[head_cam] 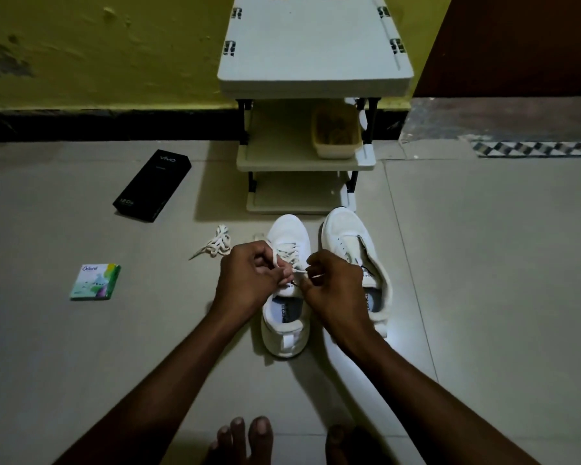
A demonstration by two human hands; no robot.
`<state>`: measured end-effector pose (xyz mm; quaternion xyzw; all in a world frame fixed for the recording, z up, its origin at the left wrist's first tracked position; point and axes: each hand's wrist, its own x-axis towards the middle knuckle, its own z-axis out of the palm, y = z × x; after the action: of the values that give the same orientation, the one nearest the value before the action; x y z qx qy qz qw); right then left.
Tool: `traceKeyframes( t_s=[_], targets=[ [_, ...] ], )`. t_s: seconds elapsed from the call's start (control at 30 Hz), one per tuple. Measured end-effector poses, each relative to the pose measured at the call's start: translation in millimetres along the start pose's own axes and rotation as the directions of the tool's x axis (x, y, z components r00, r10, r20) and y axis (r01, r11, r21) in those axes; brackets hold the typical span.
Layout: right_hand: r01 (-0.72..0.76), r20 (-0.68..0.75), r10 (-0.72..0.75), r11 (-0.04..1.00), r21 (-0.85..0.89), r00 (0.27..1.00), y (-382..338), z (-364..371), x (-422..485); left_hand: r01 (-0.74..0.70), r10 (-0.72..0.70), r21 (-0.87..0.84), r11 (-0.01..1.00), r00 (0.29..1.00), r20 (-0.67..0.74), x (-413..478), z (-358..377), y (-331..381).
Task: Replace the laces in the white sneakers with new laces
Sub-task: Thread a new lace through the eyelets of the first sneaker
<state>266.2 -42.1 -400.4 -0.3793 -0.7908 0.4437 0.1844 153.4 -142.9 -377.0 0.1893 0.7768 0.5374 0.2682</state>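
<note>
Two white sneakers stand side by side on the floor, toes pointing away. The left sneaker (287, 236) has a white lace (291, 255) threaded through its eyelets. My left hand (249, 280) pinches a loop of that lace above the tongue. My right hand (332, 286) pinches the other lace end beside it. The right sneaker (346, 229) has no lace in it and its tongue lies open. A loose bundle of white lace (215, 245) lies on the floor to the left of the shoes.
A white shoe rack (316, 78) stands against the yellow wall just beyond the sneakers, with a beige tub (336, 152) on its middle shelf. A black phone box (153, 184) and a small green packet (96, 281) lie on the left. My bare toes (245, 437) show at the bottom.
</note>
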Motion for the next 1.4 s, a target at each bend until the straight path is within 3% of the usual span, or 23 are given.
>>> traceKeyframes(
  t_s=[0.2,0.4,0.93,1.1,1.4],
  targets=[
    [-0.080,-0.031,0.085,0.988,0.131,0.996,2,-2,-3,-0.030,0.033,0.159,0.987,0.999,-0.016,-1,6,-1],
    [-0.107,-0.050,0.117,0.979,0.175,0.992,5,-3,-1,-0.190,0.186,0.303,0.934,0.982,0.043,0,4,-7],
    [-0.147,-0.045,0.164,0.953,0.265,0.985,7,-4,0,-0.216,0.185,0.470,0.856,0.976,0.111,7,10,-2],
    [-0.155,-0.044,0.176,0.942,0.297,0.983,7,-3,0,-0.243,0.213,0.459,0.854,0.970,0.119,7,12,-4],
    [-0.123,-0.049,0.145,0.942,0.311,0.988,6,-3,-2,-0.172,0.160,0.294,0.940,0.985,0.066,6,15,-15]
  ],
)
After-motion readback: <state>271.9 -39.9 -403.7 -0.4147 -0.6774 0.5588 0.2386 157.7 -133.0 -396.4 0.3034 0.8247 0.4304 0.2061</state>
